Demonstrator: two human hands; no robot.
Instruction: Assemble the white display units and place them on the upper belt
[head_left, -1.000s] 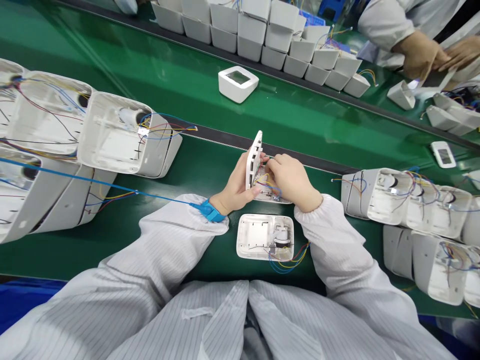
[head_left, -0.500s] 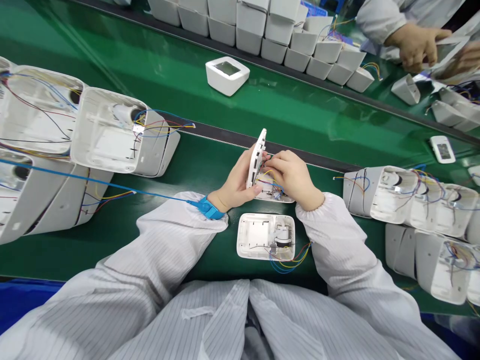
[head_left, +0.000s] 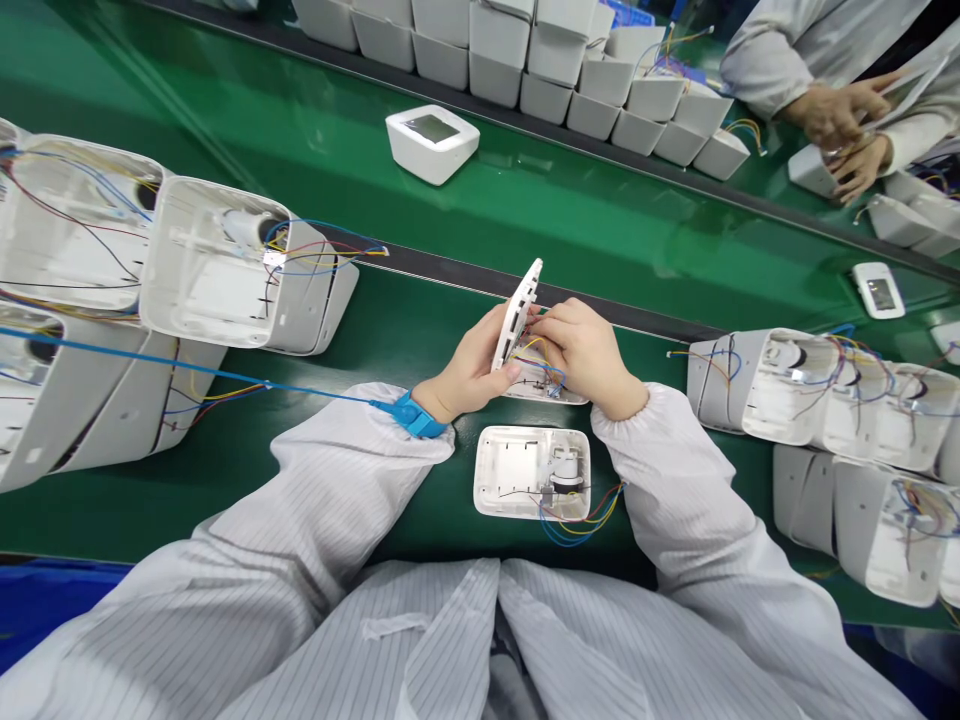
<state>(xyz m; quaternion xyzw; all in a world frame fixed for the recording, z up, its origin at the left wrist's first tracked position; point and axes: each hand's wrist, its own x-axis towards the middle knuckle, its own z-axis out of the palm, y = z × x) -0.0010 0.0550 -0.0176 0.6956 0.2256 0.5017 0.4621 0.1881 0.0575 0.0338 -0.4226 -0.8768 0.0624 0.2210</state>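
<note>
Between thumb and fingers, my left hand (head_left: 474, 368) grips a white plastic cover (head_left: 517, 312), tilted nearly on edge. My right hand (head_left: 589, 350) is closed beside the cover's inner side, its fingertips pinched where the wires run; what exactly they hold is hidden. Below both hands lies an open white housing (head_left: 551, 394) with blue, yellow and red wires (head_left: 541, 352) rising from it. Closer to me rests a second open housing (head_left: 506, 470), with a round part inside and coloured wires trailing out to its right. A blue wrist strap (head_left: 416, 415) circles my left wrist.
Open white housings (head_left: 214, 265) with loose wires stand at left, and more housings (head_left: 787, 390) at right. White units with screens (head_left: 433, 150) sit on the green belt (head_left: 315, 150). Behind it are stacked housings (head_left: 495, 65) and a co-worker's hands (head_left: 847, 130). The strap's blue cord (head_left: 187, 362) runs leftward.
The cover in my left hand has tipped slightly to the right. On the belt the screened units have shifted left. The co-worker's hands have moved down onto a housing.
</note>
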